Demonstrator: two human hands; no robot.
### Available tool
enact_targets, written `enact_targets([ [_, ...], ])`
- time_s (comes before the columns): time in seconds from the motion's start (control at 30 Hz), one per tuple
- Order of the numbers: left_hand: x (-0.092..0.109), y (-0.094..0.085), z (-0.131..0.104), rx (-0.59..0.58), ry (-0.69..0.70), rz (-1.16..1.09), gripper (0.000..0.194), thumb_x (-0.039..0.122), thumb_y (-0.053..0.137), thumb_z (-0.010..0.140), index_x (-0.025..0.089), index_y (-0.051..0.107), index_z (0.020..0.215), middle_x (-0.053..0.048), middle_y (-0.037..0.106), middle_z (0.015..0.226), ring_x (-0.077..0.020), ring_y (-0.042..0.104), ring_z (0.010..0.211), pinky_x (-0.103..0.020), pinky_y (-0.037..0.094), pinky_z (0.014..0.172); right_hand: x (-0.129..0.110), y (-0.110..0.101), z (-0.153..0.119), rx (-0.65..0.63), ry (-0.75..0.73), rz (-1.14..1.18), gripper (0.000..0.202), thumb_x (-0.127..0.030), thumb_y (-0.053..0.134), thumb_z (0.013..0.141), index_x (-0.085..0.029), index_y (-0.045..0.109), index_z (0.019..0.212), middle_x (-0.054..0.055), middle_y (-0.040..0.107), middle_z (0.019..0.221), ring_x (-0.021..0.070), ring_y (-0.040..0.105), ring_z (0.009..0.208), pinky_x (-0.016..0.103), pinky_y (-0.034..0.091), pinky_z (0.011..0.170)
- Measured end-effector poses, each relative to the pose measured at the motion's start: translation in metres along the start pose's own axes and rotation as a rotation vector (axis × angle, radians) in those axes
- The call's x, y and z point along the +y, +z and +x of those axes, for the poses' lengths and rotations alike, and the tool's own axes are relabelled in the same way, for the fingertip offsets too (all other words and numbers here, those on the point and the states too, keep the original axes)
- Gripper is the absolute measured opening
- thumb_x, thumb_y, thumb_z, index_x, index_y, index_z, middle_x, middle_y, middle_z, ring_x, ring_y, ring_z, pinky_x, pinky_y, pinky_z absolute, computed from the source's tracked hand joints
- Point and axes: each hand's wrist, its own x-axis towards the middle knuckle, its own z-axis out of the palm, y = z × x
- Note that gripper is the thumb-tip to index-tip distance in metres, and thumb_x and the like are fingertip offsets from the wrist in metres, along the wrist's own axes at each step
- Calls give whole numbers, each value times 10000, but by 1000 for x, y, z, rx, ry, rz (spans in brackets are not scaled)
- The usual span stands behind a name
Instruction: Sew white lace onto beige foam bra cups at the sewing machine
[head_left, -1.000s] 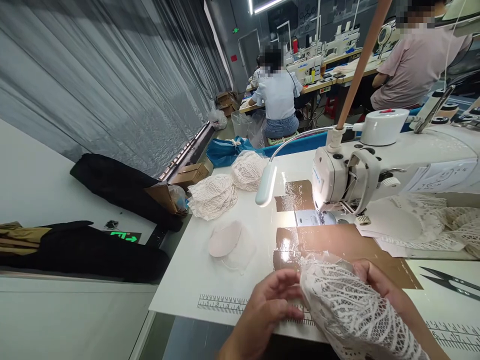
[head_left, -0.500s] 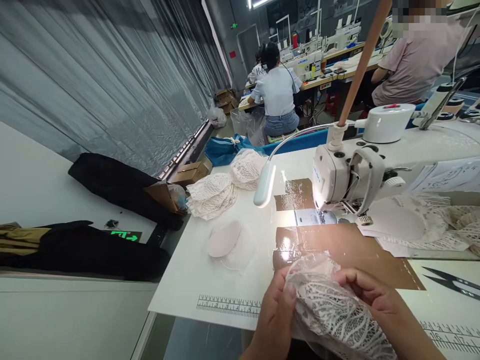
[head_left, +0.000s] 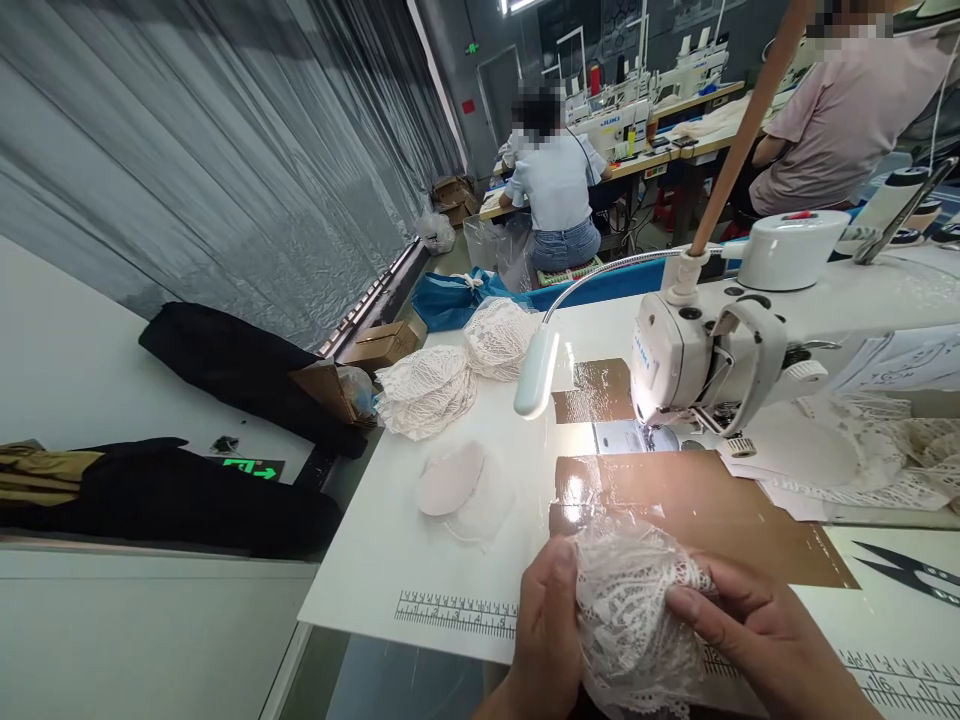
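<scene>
A piece of white lace fabric (head_left: pixel 637 610) is held between both hands over the table's front edge. My left hand (head_left: pixel 551 620) grips its left side, thumb on top. On the right side, my right hand (head_left: pixel 750 610) pinches the lace between thumb and fingers. Beyond the hands stands a white sewing machine (head_left: pixel 675 350), its light shining on brown tape (head_left: pixel 652 490) on the table. A beige oval pad (head_left: pixel 450 480) on sheer fabric lies to the left. Two stacks of lace pieces (head_left: pixel 427 390) (head_left: pixel 499 338) are behind it.
Black scissors (head_left: pixel 907 570) lie at the right. More lace (head_left: pixel 885 450) and papers rest beside the machine. A lamp (head_left: pixel 537 370) on a bent neck hangs over the table. Printed rulers (head_left: pixel 457 610) run along the front edge. Two people sit at machines farther back.
The lace has been turned and gathered more upright between the hands. My right thumb now presses on its face. The view has shifted slightly.
</scene>
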Motion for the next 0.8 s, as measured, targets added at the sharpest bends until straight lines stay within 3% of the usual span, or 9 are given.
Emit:
enact_targets([
  [0.1,12,-13,3,-104,0,29,547,592,307,966,153,633,981,-72,635,872,-211,574,841,-326,465,798,4,-1,0,51,46,-23,346,-551,691,736,-210,661,685,13,623,681,180,562,639,267,465,601],
  [0.2,26,-24,6,-305,28,151,720,631,688,728,166,537,1257,-105,598,1153,-272,557,1031,-355,447,898,5,1,0,10,-26,-144,338,-521,687,748,-203,625,652,-4,593,644,150,522,594,248,426,567],
  [0.27,33,-27,7,-410,40,341,885,405,857,585,208,467,1355,-89,563,1251,-281,537,1097,-338,425,939,3,3,-1,-40,-70,-188,323,-509,673,762,-206,619,661,-6,606,645,150,528,603,246,422,575],
  [0.33,37,-28,9,-476,23,529,562,195,763,648,189,607,1188,-43,648,1030,-216,589,919,-278,452,814,0,3,-1,-53,-79,-181,323,-502,669,766,-209,603,647,-11,608,636,146,526,601,241,423,576],
  [0.4,39,-32,12,-457,2,632,197,92,572,717,151,674,875,1,614,737,-145,553,698,-230,423,650,-4,0,-2,-43,-69,-154,335,-502,693,738,-209,584,617,-18,592,615,137,516,580,232,416,553],
  [0.47,42,-36,15,-408,11,626,176,69,492,727,143,647,767,-2,596,710,-138,542,688,-228,419,645,-6,-3,-2,-40,-50,-155,344,-500,724,700,-208,575,596,-19,588,609,135,520,570,228,413,533],
  [0.53,46,-39,17,-422,41,521,224,126,550,745,154,662,938,-42,647,938,-185,583,884,-270,447,809,-7,-4,-3,-58,-29,-175,335,-500,726,696,-208,590,605,-15,601,618,141,537,577,228,423,534],
  [0.63,50,-36,15,-529,9,405,581,316,769,664,190,594,1203,-70,604,1160,-243,554,1046,-308,422,914,-8,-1,-3,-118,-12,-179,302,-505,680,749,-216,635,677,-12,633,653,149,560,600,233,443,562],
  [0.8,37,-24,13,-566,-60,455,275,379,691,769,134,645,885,19,508,699,-102,433,628,-201,340,563,-8,2,0,-167,-121,-238,328,-506,574,849,-223,668,714,11,659,736,169,589,672,257,461,645],
])
